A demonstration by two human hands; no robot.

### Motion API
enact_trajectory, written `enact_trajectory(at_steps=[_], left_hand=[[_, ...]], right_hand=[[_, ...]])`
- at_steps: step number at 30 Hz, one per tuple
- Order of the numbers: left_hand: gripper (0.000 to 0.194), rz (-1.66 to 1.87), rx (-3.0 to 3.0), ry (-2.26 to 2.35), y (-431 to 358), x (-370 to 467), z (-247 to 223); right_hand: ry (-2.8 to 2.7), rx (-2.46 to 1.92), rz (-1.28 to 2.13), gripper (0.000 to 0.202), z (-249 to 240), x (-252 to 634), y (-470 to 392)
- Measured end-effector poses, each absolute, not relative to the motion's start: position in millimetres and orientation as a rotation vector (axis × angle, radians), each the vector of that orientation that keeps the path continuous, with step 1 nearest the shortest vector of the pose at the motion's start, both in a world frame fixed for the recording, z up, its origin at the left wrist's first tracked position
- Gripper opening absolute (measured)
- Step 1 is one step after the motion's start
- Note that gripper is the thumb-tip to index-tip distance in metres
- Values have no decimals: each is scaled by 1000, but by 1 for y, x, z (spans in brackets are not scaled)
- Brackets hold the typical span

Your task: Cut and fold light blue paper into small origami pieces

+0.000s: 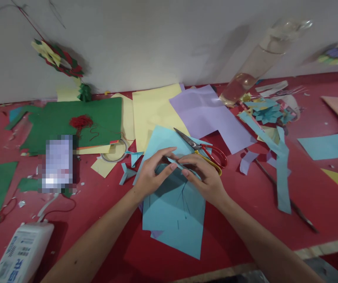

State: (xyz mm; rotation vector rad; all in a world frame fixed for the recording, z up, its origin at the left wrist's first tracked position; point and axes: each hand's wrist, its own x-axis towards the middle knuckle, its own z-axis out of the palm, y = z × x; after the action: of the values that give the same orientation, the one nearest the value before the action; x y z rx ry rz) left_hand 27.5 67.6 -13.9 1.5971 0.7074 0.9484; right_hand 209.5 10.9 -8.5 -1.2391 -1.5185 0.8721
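My left hand (pixel 157 169) and my right hand (pixel 201 175) meet over light blue sheets (pixel 175 224) in the middle. Between them they pinch a small piece of blue paper (pixel 179 165), mostly covered by the fingers. Thin dark lines mark the sheet below my right hand. Just beyond my hands lie scissors (pixel 197 145) with red and yellow handles. Small folded blue pieces (pixel 127 173) rest left of my left hand, near a roll of tape (pixel 114 157).
Green paper (pixel 104 118) with red thread (pixel 81 122), a phone (pixel 58 161) and a white power box (pixel 24 251) are left. Yellow (pixel 151 110) and purple sheets (pixel 204 110) lie behind. A bottle (pixel 254 67), paper strips (pixel 282 177) and a thin stick (pixel 292 204) are right.
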Motion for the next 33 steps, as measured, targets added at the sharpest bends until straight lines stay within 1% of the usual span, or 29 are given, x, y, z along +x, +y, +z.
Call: enact_trajectory(at_steps=[9, 13, 17, 21, 23, 26, 30, 33], left_hand=[[37, 924, 1606, 714, 67, 27, -15], [38, 920, 1649, 692, 67, 24, -17], [43, 921, 1632, 719, 68, 24, -20], [47, 896, 1599, 731, 72, 23, -15], [52, 863, 1629, 691, 75, 21, -10], [56, 768, 1762, 629, 81, 17, -4], [53, 753, 1988, 660, 88, 14, -7], [41, 766, 2214, 768, 86, 13, -12]], right_hand=[[-1478, -1267, 883, 15, -5, 211, 11], [-1446, -1349, 882, 21, -8, 210, 9], [-1445, -1417, 799, 25, -14, 209, 8], [-1470, -1502, 811, 34, -16, 209, 10], [-1481, -1479, 836, 32, -16, 209, 11], [-1495, -1468, 854, 24, -17, 207, 12], [-1472, -1556, 833, 22, -19, 205, 12], [-1546, -1628, 776, 24, -20, 204, 12]])
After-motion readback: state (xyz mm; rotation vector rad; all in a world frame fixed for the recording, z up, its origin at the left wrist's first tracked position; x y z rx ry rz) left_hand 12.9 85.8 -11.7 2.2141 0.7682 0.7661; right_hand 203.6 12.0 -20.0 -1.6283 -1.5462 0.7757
